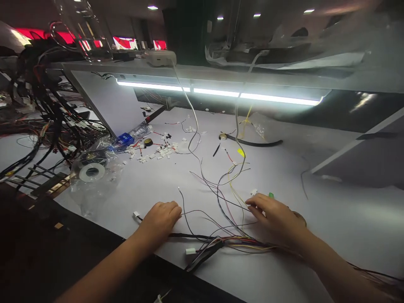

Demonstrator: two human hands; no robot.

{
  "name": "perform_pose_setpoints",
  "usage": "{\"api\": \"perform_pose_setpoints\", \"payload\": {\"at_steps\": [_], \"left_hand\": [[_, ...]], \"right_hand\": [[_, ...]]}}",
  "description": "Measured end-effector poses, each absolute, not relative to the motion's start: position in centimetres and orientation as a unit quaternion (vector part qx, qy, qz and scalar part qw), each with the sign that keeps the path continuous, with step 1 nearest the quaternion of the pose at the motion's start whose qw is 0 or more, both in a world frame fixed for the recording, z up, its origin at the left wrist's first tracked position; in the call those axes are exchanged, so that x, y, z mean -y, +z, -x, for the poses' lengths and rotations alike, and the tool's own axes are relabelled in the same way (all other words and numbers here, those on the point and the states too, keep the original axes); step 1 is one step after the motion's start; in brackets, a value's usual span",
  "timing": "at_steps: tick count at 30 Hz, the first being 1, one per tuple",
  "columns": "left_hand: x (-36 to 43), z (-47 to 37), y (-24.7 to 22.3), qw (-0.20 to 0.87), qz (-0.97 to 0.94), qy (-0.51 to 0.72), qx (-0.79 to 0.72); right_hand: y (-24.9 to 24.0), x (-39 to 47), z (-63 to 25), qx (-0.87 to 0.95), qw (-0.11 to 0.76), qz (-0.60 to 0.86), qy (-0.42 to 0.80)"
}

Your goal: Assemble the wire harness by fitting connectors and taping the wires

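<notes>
My left hand (162,219) is closed near the front edge of the white table, its fingertips together where the end of a thin dark reddish wire (198,211) comes out. My right hand (274,214) pinches a thin black wire (235,203) between thumb and fingers. Between and below both hands lies a wire harness (243,240) with red, yellow, white and black strands. Its black-sleeved branches (210,253) reach toward the table edge. A white connector (190,251) ends one branch, and another white connector (136,215) lies left of my left hand.
Loose white connectors (162,151) lie scattered farther back, beside a tape roll (147,142). A clear plastic bag (94,185) rests at left. Black cable bundles (53,101) hang beyond it. White cords (192,107) hang from the shelf (221,73), past a lit tube lamp (217,91).
</notes>
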State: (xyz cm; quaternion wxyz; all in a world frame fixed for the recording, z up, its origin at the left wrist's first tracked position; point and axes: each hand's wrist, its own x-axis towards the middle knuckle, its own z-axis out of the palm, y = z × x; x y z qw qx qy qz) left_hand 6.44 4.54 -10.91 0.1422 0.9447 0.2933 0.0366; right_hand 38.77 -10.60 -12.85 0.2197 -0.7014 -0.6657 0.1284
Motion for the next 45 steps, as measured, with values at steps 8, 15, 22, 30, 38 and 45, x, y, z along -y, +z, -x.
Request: {"api": "perform_pose_setpoints", "payload": {"at_steps": [8,15,22,30,38,45], "left_hand": [[-6.9,-7.2,-7.0,0.499,-0.726,0.171,-0.441],[-6.5,-4.4,-7.2,0.795,-0.357,0.299,-0.389],[-5.2,-8.4,-8.3,0.795,-0.282,0.364,-0.394],[-5.5,-6.8,-8.1,0.796,-0.336,0.172,-0.473],[-3.3,-6.4,-5.2,0.797,-0.381,0.343,-0.319],[-4.3,-1.2,-5.7,0.817,-0.173,0.437,-0.335]], "right_hand": [[-12.5,9.3,-38.7,0.602,0.246,0.739,0.177],[-12.5,13.2,-44.3,0.522,0.164,0.806,0.224],[-13.9,13.2,-39.9,0.631,0.076,0.737,0.232],[-10.9,11.9,-37.5,0.65,0.344,0.677,0.025],[-6.4,5.2,-26.0,0.837,0.307,0.435,0.125],[-7.3,-0.6,-23.7,0.784,0.331,0.332,0.408]]}}
